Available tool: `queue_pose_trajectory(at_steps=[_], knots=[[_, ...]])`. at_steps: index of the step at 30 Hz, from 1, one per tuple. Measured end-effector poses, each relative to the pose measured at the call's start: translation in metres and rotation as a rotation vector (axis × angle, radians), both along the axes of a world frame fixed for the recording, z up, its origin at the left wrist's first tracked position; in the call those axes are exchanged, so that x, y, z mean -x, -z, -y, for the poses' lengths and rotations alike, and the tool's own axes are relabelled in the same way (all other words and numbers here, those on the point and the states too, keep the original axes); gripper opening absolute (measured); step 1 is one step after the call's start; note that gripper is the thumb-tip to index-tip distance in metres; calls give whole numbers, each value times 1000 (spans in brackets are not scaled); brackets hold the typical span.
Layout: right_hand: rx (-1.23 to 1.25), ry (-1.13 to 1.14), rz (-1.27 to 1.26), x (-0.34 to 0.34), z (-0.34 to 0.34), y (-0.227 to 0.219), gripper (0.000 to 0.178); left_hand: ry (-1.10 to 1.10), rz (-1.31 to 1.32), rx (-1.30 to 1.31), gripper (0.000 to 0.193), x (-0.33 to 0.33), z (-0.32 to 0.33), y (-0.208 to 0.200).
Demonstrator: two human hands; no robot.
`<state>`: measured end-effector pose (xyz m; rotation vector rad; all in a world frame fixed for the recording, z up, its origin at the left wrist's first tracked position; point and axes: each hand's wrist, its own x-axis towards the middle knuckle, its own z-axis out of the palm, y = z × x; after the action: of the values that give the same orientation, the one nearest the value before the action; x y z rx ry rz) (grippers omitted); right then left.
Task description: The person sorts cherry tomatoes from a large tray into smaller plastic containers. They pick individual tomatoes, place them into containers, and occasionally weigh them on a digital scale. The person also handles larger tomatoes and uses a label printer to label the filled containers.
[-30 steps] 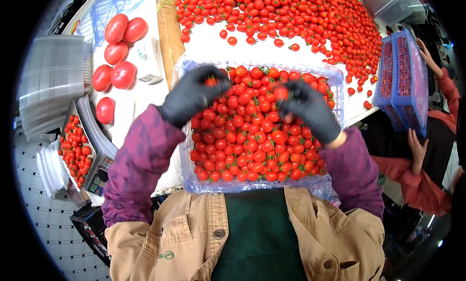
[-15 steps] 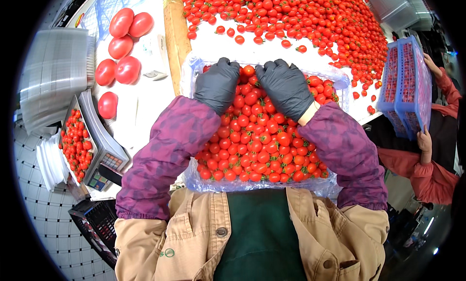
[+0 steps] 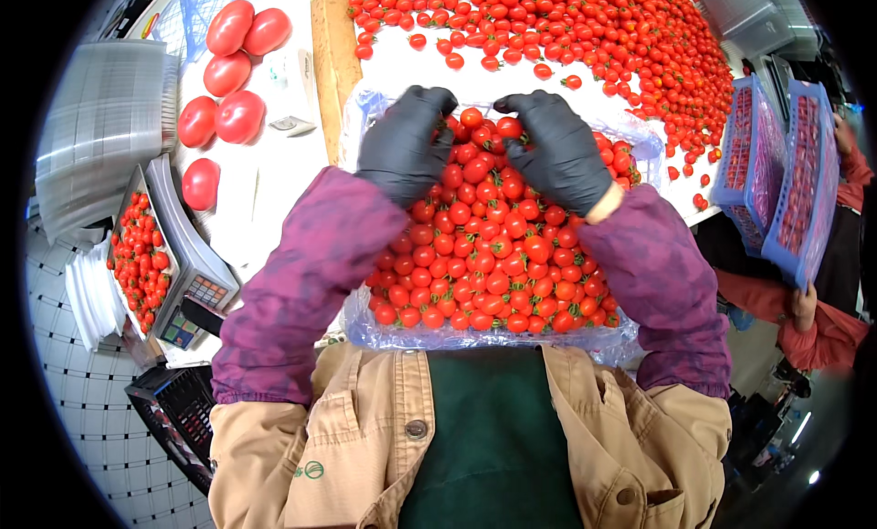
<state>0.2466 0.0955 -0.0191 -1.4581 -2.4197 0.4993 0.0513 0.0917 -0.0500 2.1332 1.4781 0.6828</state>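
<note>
Both my hands wear black gloves and hover over the far part of a shallow crate (image 3: 650, 154) lined with bluish clear plastic film (image 3: 402, 336). Small red cherry tomatoes (image 3: 493, 255) with green stems fill it. My left hand (image 3: 402, 145) is above the far left corner, thumb and fingers curved apart. Opposite it, my right hand (image 3: 559, 150) has its index finger and thumb spread, a tomato (image 3: 509, 127) showing between them. I cannot tell whether the fingers touch that tomato. Neither hand visibly holds anything.
Loose cherry tomatoes (image 3: 603, 36) heap beyond the crate. A wooden strip (image 3: 334, 54) divides them from several large tomatoes (image 3: 239, 118). At left stand a scale (image 3: 203, 287) bearing a tray of tomatoes (image 3: 142, 264), and stacked clear containers (image 3: 105, 127). At right another person's hand (image 3: 804, 308) holds a blue crate (image 3: 806, 173).
My closed fingers have opened near the crate's far side. My right hand has shifted slightly right and nearer me. At right, the other person has pulled one blue crate apart from the other.
</note>
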Motion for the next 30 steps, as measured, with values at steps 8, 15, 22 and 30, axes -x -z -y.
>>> queue_pose_trajectory(at_steps=[8, 15, 22, 30], knots=[[1093, 248, -1225, -47, 15, -19, 32, -197, 1443, 875, 29, 68, 31, -34], [1156, 191, -1098, -20, 10, -17, 19, -238, 881, 684, 21, 47, 39, -35], [100, -242, -295, 37, -4, 19, 17, 9, 164, -162, 26, 46, 25, -4], [93, -346, 387, 52, -10, 29, 31, 149, -620, -25, 26, 41, 37, -7]])
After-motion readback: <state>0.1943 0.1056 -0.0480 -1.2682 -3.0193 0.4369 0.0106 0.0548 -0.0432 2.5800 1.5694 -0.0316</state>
